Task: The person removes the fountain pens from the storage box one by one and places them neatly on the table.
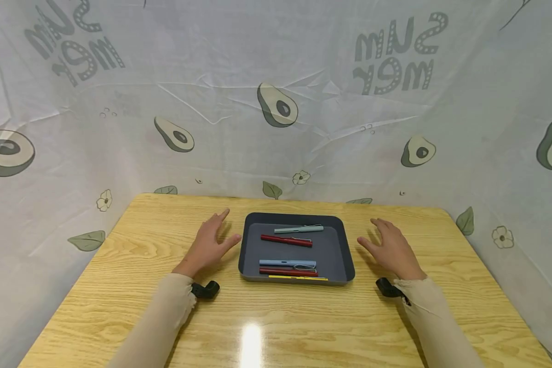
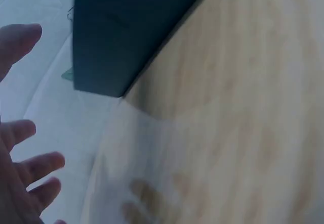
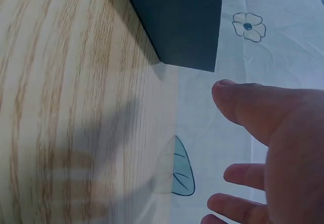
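Observation:
A dark grey rectangular tray (image 1: 248,245) lies on the wooden table with several clip pens in it. Toward its back are a pale green pen (image 1: 299,229) and a red pen (image 1: 286,240). Along the front side lie a light blue pen (image 1: 285,263), another red pen (image 1: 287,272) and a thin yellow pen (image 1: 298,278), close together. Just left of the tray is my left hand (image 1: 210,244), thumb and fingers spread, holding nothing. My right hand (image 1: 392,249) is likewise spread and bare, a little off the tray's right side. Both wrist views show the tray's outer wall (image 2: 126,37) near the fingers.
The light wood table (image 1: 299,327) extends around the tray, with a bright reflection near its front. A pale cloth (image 1: 221,143) printed with avocados and leaves hangs behind and beside the table. Black wrist mounts (image 1: 205,290) sit on both sleeves.

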Motion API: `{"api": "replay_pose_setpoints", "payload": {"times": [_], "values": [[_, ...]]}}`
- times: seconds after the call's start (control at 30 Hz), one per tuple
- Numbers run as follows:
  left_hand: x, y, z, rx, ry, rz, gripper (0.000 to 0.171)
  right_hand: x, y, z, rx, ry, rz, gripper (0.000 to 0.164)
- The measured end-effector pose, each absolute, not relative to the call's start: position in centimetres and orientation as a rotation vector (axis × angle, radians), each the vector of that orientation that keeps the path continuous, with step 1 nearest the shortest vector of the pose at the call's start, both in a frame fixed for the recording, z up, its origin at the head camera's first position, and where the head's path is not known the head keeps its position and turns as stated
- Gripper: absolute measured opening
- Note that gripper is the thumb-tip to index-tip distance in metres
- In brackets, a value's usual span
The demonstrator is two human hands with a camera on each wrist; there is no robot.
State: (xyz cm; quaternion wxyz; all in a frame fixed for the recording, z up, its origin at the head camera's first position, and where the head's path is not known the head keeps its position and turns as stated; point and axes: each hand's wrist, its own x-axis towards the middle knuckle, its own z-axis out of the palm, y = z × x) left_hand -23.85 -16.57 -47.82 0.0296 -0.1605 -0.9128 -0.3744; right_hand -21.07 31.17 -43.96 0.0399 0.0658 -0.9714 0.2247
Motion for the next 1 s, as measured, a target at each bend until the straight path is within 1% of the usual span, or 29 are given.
{"api": "replay_pose_setpoints", "payload": {"times": [0.23, 0.37, 0.6, 1.0], "values": [[-23.6, -15.6, -48.6, -0.629, -2.881, -1.063, 0.085, -21.2, 31.1, -43.9, 0.246, -2.952, 0.677, 0.075], [-23.4, -15.4, -48.8, -0.618, -2.893, -1.090, 0.083, -21.2, 30.8, -43.9, 0.286, -2.924, 0.697, 0.071], [-23.4, -15.2, -49.2, -0.626, -2.885, -1.112, 0.081, -21.7, 29.7, -43.9, 0.288, -2.925, 0.757, 0.070], [-23.3, -14.9, -49.7, -0.651, -2.867, -1.026, 0.075, -22.3, 27.4, -43.5, 0.381, -2.920, 0.749, 0.061]]}}
